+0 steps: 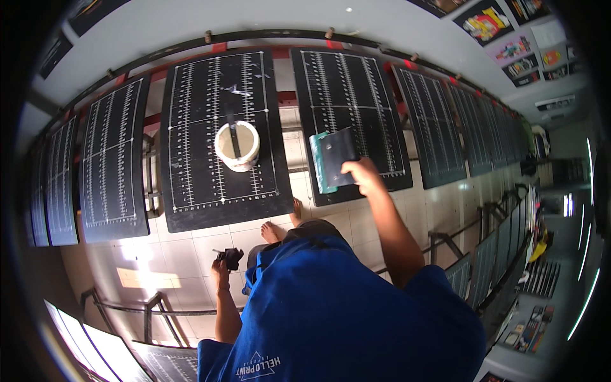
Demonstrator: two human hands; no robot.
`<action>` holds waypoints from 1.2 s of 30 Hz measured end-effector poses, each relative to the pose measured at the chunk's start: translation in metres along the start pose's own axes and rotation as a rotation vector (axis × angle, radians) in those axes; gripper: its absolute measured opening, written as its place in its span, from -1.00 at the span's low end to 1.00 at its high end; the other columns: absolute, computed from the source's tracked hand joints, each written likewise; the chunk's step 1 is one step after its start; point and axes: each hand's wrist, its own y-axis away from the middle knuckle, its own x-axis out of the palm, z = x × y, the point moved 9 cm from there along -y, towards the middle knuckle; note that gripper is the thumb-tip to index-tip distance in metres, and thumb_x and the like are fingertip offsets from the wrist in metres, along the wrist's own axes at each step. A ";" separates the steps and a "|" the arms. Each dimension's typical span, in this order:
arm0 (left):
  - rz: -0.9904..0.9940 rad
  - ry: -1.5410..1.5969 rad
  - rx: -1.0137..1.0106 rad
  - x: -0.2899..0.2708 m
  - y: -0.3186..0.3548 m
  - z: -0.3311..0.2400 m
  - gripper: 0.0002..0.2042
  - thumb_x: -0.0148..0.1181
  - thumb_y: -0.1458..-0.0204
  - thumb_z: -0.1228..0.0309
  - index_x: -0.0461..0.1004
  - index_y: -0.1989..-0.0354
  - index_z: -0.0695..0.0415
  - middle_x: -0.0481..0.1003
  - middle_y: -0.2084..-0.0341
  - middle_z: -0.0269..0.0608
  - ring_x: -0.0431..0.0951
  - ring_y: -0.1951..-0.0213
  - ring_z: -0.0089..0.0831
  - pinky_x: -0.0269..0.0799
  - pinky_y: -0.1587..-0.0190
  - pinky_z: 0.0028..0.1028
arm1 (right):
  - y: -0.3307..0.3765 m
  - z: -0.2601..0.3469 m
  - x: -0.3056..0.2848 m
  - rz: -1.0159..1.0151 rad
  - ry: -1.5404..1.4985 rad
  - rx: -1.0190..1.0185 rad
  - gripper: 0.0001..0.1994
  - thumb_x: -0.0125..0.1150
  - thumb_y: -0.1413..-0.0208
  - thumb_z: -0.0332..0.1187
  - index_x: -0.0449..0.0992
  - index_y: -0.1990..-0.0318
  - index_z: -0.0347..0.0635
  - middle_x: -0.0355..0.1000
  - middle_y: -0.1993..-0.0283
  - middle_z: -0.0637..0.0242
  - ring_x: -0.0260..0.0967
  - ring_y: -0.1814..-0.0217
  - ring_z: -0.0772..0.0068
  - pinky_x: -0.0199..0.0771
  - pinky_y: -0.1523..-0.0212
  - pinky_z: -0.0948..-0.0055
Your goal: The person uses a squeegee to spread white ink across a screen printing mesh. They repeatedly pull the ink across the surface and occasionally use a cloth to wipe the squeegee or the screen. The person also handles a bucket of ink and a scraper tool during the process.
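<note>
My right hand [364, 176] is closed on the edge of a squeegee-like tool [337, 158], a flat black panel with a teal strip along its left side. The tool is over a black platen [375, 137] printed with white ruler marks. Low on the left, my left hand [220, 272] is closed around a small black device [231, 258] with a short rod sticking out; its exact kind is unclear. On the platen to the left [191, 159] stands a whitish tub [247, 164] with a dark stick or handle [234, 140] leaning inside. The tub's contents are hard to make out.
More marked platens [114, 156] line up left and right along a rail [267, 34] with red brackets. Behind me, another row rests on black metal frames [149, 309]. My bare feet [272, 232] stand on a tiled floor [191, 254]. Colourful prints [487, 24] hang on the wall.
</note>
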 end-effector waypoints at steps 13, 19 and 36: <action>-0.332 0.328 -0.283 -0.003 0.143 0.074 -0.83 0.14 -0.09 0.37 0.44 0.41 0.24 0.40 0.60 -0.36 0.34 0.56 -0.58 0.29 0.57 -0.46 | -0.144 0.265 0.150 0.287 -0.035 -0.343 -0.87 0.33 0.21 -0.34 0.54 0.48 -0.15 0.47 0.41 0.42 0.44 0.38 0.37 0.41 0.26 0.30; -0.393 0.137 -0.324 0.014 0.200 0.103 -0.77 0.14 -0.10 0.35 0.50 0.23 0.31 0.55 0.42 -0.12 0.55 0.43 -0.46 0.54 0.48 -0.44 | -0.133 0.338 0.284 -0.094 0.745 -1.115 -0.74 0.32 0.04 -0.28 0.62 0.24 -0.25 0.58 0.27 0.01 0.55 0.09 -0.05 0.55 0.04 0.07; -0.493 0.190 -0.264 0.021 0.218 0.073 -0.79 0.15 -0.08 0.34 0.46 0.41 0.27 0.44 0.58 -0.25 0.41 0.54 -0.52 0.35 0.50 -0.44 | -0.171 0.274 0.238 -0.116 1.042 -1.422 -0.63 0.35 0.06 -0.46 0.60 0.01 -0.04 0.51 -0.02 0.35 0.45 -0.14 0.20 0.49 -0.14 0.23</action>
